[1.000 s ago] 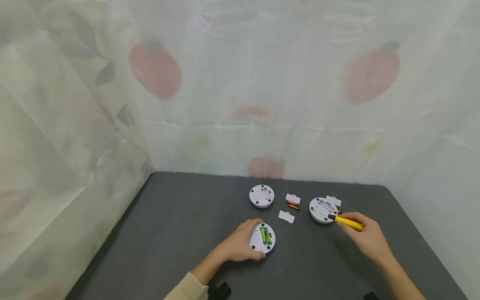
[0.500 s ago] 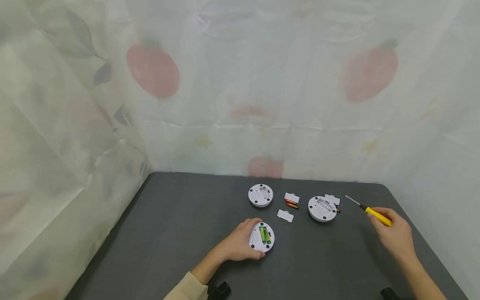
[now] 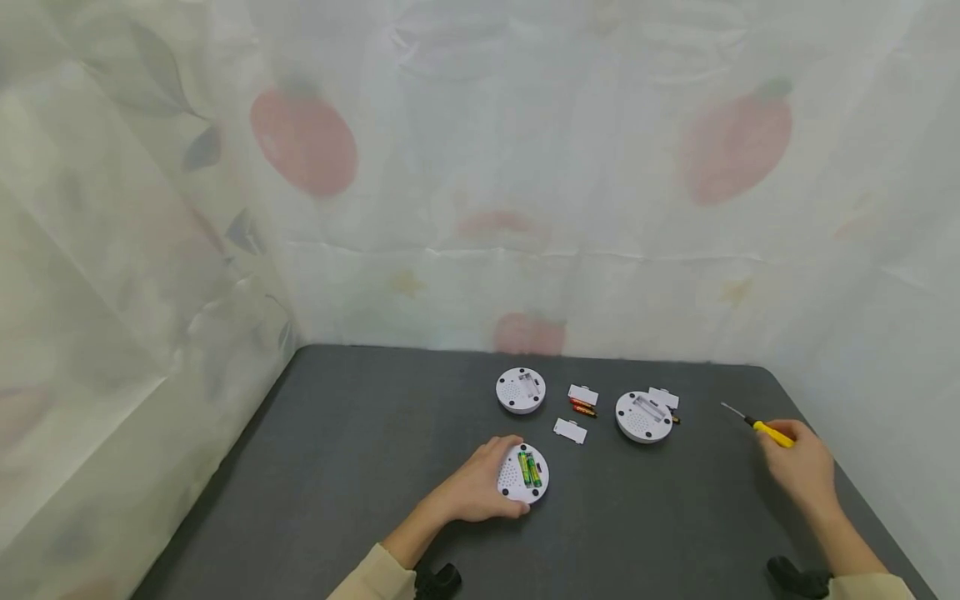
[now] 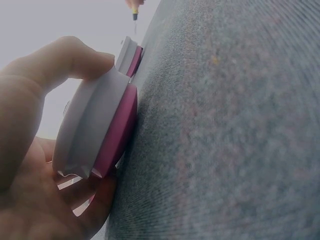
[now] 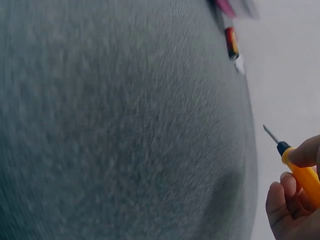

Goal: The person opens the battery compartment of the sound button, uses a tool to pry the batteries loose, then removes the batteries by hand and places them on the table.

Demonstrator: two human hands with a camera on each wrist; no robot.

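In the head view my left hand [image 3: 478,486] grips a round white device [image 3: 510,481] by its edge, thumb on the near side and fingers round the far side. Two green batteries [image 3: 529,470] lie side by side in its uncovered compartment. The left wrist view shows the device's pink lower side [image 4: 117,132] against the table. Off at the right, my right hand [image 3: 802,467] holds a yellow-handled screwdriver [image 3: 774,434] above the table, its thin metal shaft pointing up and left. In the right wrist view the thumb and fingers pinch the yellow handle [image 5: 304,181].
Two similar round devices, one farther back [image 3: 517,394] and one to the right [image 3: 641,419], have open compartments. White covers [image 3: 571,431] lie between them, beside orange-red batteries [image 3: 583,407]. Another white cover [image 3: 666,398] sits behind the right device. A grey table [image 3: 360,433] meets a hanging curtain [image 3: 420,292].
My right hand has carried the screwdriver rightward, away from over the right device, with most of the travel in the first half second. My left hand keeps its grip on the near device.
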